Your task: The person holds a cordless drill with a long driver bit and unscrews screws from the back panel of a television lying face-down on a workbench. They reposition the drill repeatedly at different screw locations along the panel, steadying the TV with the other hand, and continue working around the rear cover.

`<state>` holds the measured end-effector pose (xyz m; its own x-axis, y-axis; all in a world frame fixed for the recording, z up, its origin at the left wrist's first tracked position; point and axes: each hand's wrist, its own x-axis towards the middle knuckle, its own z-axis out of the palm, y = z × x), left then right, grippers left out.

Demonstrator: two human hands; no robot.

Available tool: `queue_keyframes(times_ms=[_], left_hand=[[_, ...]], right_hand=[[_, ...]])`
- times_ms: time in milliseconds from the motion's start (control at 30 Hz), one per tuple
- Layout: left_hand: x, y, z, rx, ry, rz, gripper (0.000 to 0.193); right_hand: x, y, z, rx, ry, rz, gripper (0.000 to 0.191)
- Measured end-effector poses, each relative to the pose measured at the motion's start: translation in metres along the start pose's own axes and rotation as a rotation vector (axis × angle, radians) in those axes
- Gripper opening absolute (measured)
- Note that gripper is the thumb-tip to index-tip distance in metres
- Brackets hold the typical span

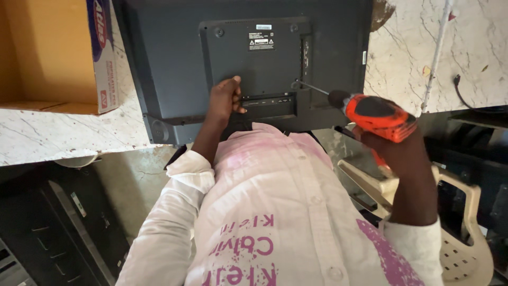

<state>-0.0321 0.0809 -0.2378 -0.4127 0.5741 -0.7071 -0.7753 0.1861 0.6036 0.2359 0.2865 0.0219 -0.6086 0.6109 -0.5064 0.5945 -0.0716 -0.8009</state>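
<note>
TV (174, 58): dark, face down on the marble bench (63, 132), back panel up, near edge overhanging the bench edge toward the shirt.
Back cover (254, 58): raised dark block at the middle of the TV, a white-on-black label near its far edge, a port strip along its near edge.
Left hand (226, 98): resting on the TV at the near left corner of the back cover, fingers curled loosely, holding nothing, thumb pointing toward the port strip.
Right hand (389, 145): off the right near corner of the TV, grip closed on the handle of the drill (378, 114).
Drill: orange and black, angled toward the TV, its thin bit (309, 87) meeting the back cover at its right edge, at a screw point.
Box (58, 53): open cardboard, on the bench just left of the TV.
Cable (436, 53): pale, running across the bench right of the TV.
Chair (465, 233): cream plastic, below and right of the TV, beside the right forearm.
Shirt (275, 212): white with pink print, filling the view nearer than the TV.
</note>
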Motion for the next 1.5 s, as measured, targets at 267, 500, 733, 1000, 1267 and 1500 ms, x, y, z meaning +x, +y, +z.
queue_keyframes(times_ms=[267,500,733,1000,1267,1500], left_hand=[[0.003,-0.001,0.000,-0.009,-0.020,0.004,0.037],[0.004,0.001,-0.001,-0.003,-0.015,-0.021,0.036],[0.001,0.003,0.000,-0.021,-0.027,-0.008,0.036],[0.002,0.003,0.000,0.005,-0.003,-0.016,0.036],[0.000,0.003,-0.001,0.007,-0.012,-0.016,0.037],[-0.001,0.004,0.000,0.000,-0.031,-0.005,0.036]], right_hand=[[0.049,-0.056,-0.007,-0.623,-0.145,-0.081,0.057],[0.048,-0.110,0.030,-0.925,-0.084,0.033,0.062],[0.049,-0.112,0.033,-0.900,-0.104,0.017,0.060],[0.048,-0.103,0.024,-0.860,-0.107,-0.011,0.067],[0.043,-0.110,0.031,-0.893,-0.065,0.062,0.061],[0.046,-0.106,0.029,-0.935,-0.087,0.074,0.062]])
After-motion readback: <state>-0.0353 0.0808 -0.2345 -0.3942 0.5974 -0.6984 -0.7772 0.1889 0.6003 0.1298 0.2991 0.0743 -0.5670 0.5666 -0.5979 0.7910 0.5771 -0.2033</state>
